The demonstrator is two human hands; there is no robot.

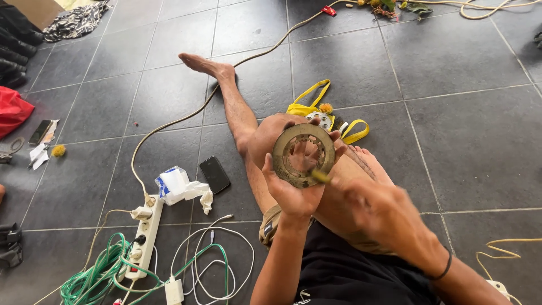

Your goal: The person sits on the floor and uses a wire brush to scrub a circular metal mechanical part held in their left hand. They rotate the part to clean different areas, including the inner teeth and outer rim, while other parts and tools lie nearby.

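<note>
Holding: left hand (294,189), palm up, fingers spread around the rim of a round rusty-brown metal ring plate with slotted inner edge (303,154), above the bent knee
Right hand (377,213): blurred, fingers pinched on a small yellowish tool (320,177) touching the ring's lower edge
Behind ring: yellow strap (309,97), second disc (322,119) on grey tile floor (468,141)
Left side: black phone (214,174), white power strip (145,237), green cable (96,274)
</note>
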